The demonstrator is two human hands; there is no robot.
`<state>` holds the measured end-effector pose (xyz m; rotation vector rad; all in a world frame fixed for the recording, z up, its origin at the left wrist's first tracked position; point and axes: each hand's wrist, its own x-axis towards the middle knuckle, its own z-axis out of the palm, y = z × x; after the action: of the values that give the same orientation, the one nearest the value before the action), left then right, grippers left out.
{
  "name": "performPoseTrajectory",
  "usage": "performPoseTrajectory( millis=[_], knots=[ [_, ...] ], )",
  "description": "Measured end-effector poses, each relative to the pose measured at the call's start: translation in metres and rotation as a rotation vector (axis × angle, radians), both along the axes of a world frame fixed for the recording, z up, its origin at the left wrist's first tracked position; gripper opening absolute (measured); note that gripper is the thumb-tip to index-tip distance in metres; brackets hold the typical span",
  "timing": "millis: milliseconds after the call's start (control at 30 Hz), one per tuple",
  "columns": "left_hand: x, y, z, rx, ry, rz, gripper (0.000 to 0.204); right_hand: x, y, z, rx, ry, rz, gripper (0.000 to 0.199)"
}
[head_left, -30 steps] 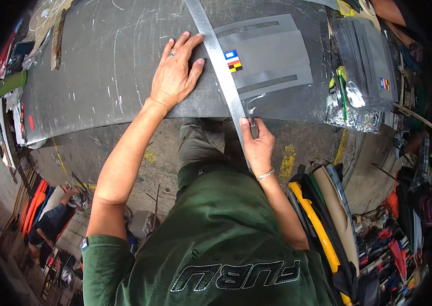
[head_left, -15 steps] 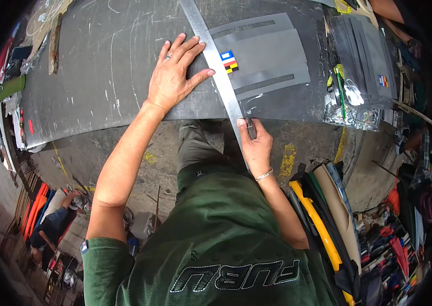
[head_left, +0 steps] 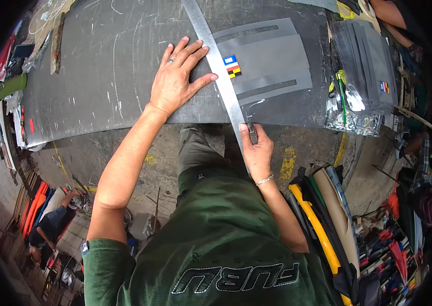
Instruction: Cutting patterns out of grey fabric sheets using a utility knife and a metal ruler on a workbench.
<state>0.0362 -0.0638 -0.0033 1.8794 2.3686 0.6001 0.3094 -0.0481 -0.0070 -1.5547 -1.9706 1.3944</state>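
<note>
A long metal ruler [head_left: 221, 70] lies slantwise over the dark table and sticks out past its near edge. My left hand [head_left: 178, 81] lies with spread fingers on the table left of the ruler, fingertips and thumb touching its left edge. At the ruler's near end, my right hand [head_left: 258, 153] is closed round a slim dark utility knife [head_left: 251, 133], beside the ruler's right edge; the blade is hard to make out. Grey sheet pieces [head_left: 272, 61] with two darker strips lie right of the ruler, partly under it. A small colourful patch [head_left: 232, 66] sits on them, against the ruler.
On the right of the table [head_left: 93, 76] lie clear plastic sheets [head_left: 369, 56] and a green pen [head_left: 341, 97]. A wooden strip [head_left: 58, 46] is at the left. Fabric rolls [head_left: 318, 229] lean below right. Other people are at the lower left, right edge and upper right.
The table and the things on it sit slightly lower in the picture. Both hands keep the same posture against the ruler and the knife.
</note>
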Motion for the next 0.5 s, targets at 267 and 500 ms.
performPoseTrajectory(
  millis=[267,500],
  knots=[
    [-0.002,0.002,0.002,0.019,0.033,-0.001,0.068,-0.001,0.003,0.001,-0.026,-0.049,0.019,0.038],
    [0.0,0.019,0.033,-0.116,-0.015,-0.135,0.06,0.0,0.007,0.009,-0.051,-0.068,0.022,0.038]
  ],
)
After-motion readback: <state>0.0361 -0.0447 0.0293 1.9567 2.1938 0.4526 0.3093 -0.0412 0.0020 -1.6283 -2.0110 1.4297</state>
